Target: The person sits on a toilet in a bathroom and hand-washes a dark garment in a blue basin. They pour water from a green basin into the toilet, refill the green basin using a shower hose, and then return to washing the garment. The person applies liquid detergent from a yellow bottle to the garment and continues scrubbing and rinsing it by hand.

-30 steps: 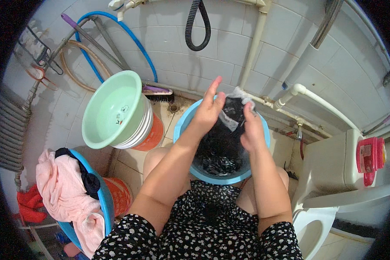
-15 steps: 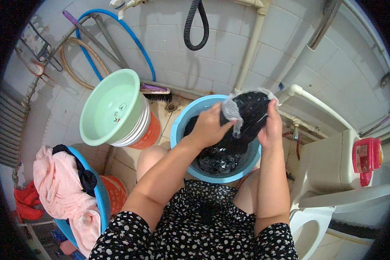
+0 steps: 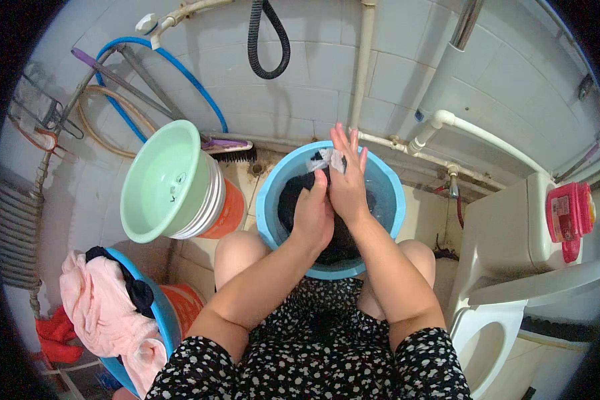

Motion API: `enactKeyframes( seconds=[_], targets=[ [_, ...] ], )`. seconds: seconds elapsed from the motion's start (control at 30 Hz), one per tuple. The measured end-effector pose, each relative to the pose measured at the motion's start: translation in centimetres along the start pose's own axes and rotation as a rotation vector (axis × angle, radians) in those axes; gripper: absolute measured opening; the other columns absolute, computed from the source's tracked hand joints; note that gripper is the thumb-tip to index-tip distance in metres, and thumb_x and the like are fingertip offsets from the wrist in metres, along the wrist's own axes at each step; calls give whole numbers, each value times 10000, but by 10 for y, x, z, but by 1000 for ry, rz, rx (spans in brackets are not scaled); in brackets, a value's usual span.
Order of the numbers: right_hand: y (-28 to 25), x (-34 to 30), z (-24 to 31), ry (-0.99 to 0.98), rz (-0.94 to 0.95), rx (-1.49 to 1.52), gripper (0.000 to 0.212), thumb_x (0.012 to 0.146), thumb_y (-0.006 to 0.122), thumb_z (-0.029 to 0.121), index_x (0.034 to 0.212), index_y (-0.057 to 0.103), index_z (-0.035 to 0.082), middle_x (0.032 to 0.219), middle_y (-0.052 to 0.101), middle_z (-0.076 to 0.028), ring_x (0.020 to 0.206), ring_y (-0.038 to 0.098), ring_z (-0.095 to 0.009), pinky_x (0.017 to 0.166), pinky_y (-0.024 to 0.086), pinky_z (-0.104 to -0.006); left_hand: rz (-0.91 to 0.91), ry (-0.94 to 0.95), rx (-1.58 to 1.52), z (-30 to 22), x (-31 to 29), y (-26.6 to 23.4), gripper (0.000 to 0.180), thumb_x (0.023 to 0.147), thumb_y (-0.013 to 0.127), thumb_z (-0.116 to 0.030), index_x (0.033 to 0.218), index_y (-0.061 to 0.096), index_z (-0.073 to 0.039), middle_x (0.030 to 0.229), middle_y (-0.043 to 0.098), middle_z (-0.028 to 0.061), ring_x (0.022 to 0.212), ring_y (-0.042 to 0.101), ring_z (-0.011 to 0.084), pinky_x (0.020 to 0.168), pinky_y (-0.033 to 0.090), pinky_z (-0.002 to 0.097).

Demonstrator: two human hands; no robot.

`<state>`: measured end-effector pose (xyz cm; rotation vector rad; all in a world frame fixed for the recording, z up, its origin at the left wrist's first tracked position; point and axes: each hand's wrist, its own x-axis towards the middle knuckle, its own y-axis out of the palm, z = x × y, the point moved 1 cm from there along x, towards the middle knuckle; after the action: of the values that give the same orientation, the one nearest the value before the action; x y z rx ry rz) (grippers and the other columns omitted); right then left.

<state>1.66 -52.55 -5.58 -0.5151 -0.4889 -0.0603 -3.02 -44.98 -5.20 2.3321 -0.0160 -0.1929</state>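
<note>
A light blue basin point(image 3: 263, 200) stands on the floor between my knees. In it lies wet black cloth point(image 3: 297, 203), a garment with a pale grey, fuzzy edge point(image 3: 325, 160). My left hand point(image 3: 313, 215) is over the basin, closed on the garment with the thumb pointing up; its other fingers are mostly hidden. Against it rests my right hand point(image 3: 349, 187), palm inward, its fingers stretched out flat toward the wall beside the grey edge. Part of the cloth between the two hands is hidden.
To the left, a green basin point(image 3: 160, 187) tilts on an orange-and-white bucket point(image 3: 223, 210). Nearer me, pink cloth point(image 3: 107, 300) hangs over another blue tub point(image 3: 160, 300). A toilet point(image 3: 500, 320) stands at the right. Behind are a brush point(image 3: 230, 150), a blue hose point(image 3: 193, 80) and wall pipes point(image 3: 363, 73).
The garment, held spread above the basin before, is now down in it. Both hands have come lower and together, and the right hand's fingers have straightened. The view has shifted slightly.
</note>
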Motion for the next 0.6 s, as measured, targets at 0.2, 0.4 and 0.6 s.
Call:
enactKeyframes(
  seconds=[0.2, 0.4, 0.6],
  targets=[
    [27, -19, 15, -169, -36, 14, 567, 812, 554, 159, 1354, 398, 93, 1448, 307, -126, 1361, 187, -375, 1079, 120, -551, 118, 84, -117, -12, 12, -16, 468, 967, 343, -325, 1371, 339, -89, 1372, 408, 53, 1261, 378, 204, 1049, 286, 352],
    [4, 10, -20, 81, 9, 282, 445, 966, 386, 268, 1368, 366, 78, 1397, 375, -162, 1315, 296, -367, 1089, 185, -445, -137, -110, -73, -10, 9, -12, 364, 961, 400, -337, 1235, 476, -109, 1244, 530, 50, 1161, 476, 212, 974, 357, 403],
    [-34, 13, -40, 634, -93, 340, 663, 935, 322, 529, 1187, 518, -52, 1142, 568, -260, 1067, 539, -383, 916, 397, -400, -69, 33, -188, -68, 34, -29, 361, 973, 375, -327, 1146, 538, -55, 1155, 595, 69, 1088, 544, 227, 969, 405, 357]
  ],
)
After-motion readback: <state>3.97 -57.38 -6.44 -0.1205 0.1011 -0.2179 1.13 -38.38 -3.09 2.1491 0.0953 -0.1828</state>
